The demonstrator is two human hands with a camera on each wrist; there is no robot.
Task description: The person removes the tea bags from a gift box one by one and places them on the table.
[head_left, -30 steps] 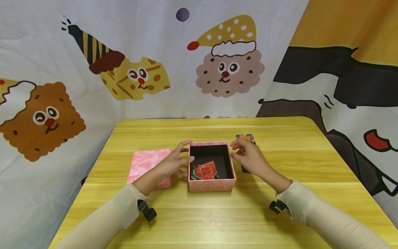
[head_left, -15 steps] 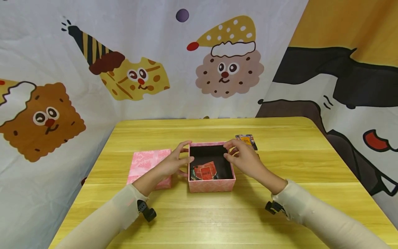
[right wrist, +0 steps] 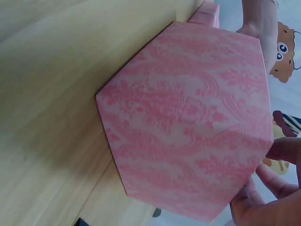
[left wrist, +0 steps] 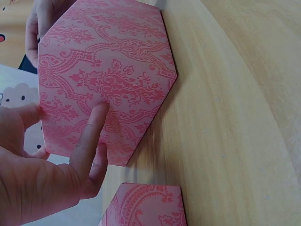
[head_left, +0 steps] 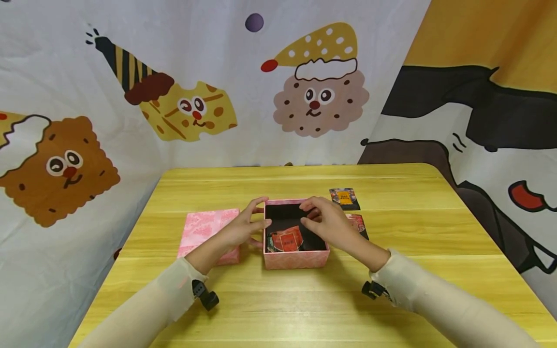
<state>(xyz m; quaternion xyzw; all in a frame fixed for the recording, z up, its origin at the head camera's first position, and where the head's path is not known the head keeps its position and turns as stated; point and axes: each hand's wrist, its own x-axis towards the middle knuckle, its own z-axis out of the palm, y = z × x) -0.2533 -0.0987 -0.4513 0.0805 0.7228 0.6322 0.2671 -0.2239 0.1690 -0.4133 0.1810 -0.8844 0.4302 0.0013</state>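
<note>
A pink patterned box [head_left: 296, 259] with a black interior sits uncovered in the middle of the table. Inside lies a red sachet [head_left: 287, 239], partly covering a dark one. My left hand [head_left: 237, 228] grips the box's left wall, thumb tip over the rim and fingers along the outside; a finger presses the patterned side in the left wrist view. Over the box's right half hovers my right hand [head_left: 328, 220], fingers loosely bent, thumb and forefinger apart with nothing showing between them. In the right wrist view, its fingers [right wrist: 275, 183] appear beyond the rim.
Left of the box lies its pink lid [head_left: 204, 229], partly behind the left forearm. At right are a dark sachet with an orange label [head_left: 344, 198] and a red and black sachet [head_left: 359, 223], partly behind the right hand. A printed cloth [head_left: 261, 145] hangs behind the table.
My right hand has moved left from the sachets at the right, across the rim and over the box, uncovering both sachets. The left hand and box have stayed put.
</note>
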